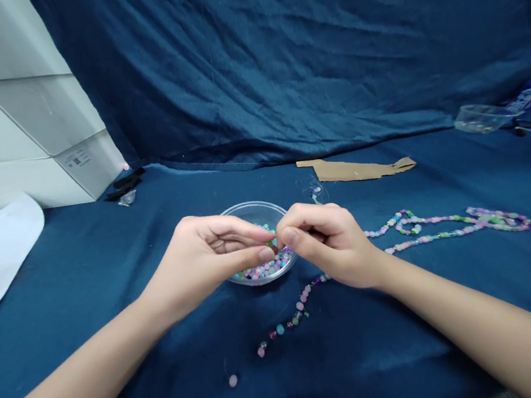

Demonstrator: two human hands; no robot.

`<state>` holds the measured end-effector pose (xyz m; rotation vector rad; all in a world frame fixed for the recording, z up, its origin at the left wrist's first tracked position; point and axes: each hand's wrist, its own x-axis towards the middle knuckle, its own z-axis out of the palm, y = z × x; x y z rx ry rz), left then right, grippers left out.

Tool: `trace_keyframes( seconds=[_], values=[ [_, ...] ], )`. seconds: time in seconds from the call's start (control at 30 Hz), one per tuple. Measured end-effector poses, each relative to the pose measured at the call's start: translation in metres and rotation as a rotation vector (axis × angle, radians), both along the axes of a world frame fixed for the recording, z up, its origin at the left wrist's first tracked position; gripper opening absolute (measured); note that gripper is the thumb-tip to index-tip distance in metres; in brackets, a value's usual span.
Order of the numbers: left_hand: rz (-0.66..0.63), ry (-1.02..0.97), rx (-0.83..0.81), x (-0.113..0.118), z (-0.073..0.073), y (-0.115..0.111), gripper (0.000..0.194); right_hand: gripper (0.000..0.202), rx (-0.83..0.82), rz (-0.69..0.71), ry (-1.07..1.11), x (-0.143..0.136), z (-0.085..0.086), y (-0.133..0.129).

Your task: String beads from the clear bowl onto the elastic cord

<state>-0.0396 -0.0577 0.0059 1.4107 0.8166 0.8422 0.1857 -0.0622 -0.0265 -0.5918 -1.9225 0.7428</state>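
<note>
My left hand point(214, 252) is over the left side of a clear round bowl point(251, 206), thumb and fingers closed around what looks like a small bead point(272, 244), mostly hidden. Almost touching those fingertips, my right hand point(330, 239) pinches thumb against forefinger; what lies in the pinch is too small to make out. Loose pastel beads point(263, 270) fill the bottom of the bowl. From beneath my right hand a strand of beads point(303, 296) runs toward me on the cloth. A longer bead string point(429, 238) loops away to the right.
A single pink bead point(233, 381) lies near the front. Behind the bowl is a torn cardboard strip point(360, 168). White boxes point(12, 122) stand at the left beside a white sheet point(1, 256). A clear container point(481, 118) sits far right. Blue cloth point(120, 259) covers the surface.
</note>
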Motion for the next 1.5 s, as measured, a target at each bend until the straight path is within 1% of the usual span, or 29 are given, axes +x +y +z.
trace_keyframes(
  seconds=[0.2,0.3,0.43,0.67,0.9,1.0,1.07,1.13,1.23,1.3,1.33,1.4,1.5],
  values=[
    [0.021,0.005,0.008,0.0,0.0,0.001,0.024,0.019,0.006,-0.027,-0.039,0.001,0.0,-0.001],
    [0.044,0.016,0.064,0.001,0.0,0.002,0.028,0.017,-0.002,-0.025,-0.068,0.001,0.0,-0.002],
    [0.069,0.038,0.138,0.002,-0.002,0.001,0.029,0.018,-0.031,-0.036,-0.1,0.001,0.001,-0.001],
    [0.107,0.054,0.107,0.003,-0.004,-0.002,0.027,0.02,-0.075,-0.019,-0.116,0.002,0.0,0.001],
    [0.095,0.043,0.087,0.006,0.0,-0.003,0.025,0.024,-0.085,-0.024,-0.146,0.003,0.001,0.0],
    [0.069,0.052,0.112,0.006,0.004,-0.002,0.031,0.025,-0.112,-0.01,-0.115,0.003,0.001,0.0],
    [0.041,0.033,0.144,0.007,0.009,-0.003,0.036,0.023,-0.176,0.024,-0.073,0.004,0.002,0.0],
    [0.002,0.024,0.196,0.007,0.017,-0.006,0.039,0.026,-0.254,0.103,-0.021,0.006,0.005,0.0],
    [-0.034,0.063,0.31,0.01,0.032,-0.014,0.038,0.031,-0.32,0.305,0.034,0.011,0.013,-0.002],
    [-0.004,0.089,0.392,0.012,0.039,-0.019,0.038,0.032,-0.373,0.431,0.03,0.014,0.019,-0.005],
    [0.008,0.096,0.426,0.012,0.041,-0.02,0.039,0.034,-0.406,0.472,0.025,0.015,0.022,-0.007],
    [0.005,0.109,0.471,0.013,0.042,-0.021,0.039,0.035,-0.46,0.502,0.034,0.016,0.026,-0.009],
    [-0.039,0.145,0.495,0.013,0.038,-0.015,0.038,0.036,-0.472,0.49,0.078,0.016,0.027,-0.01]
  ],
)
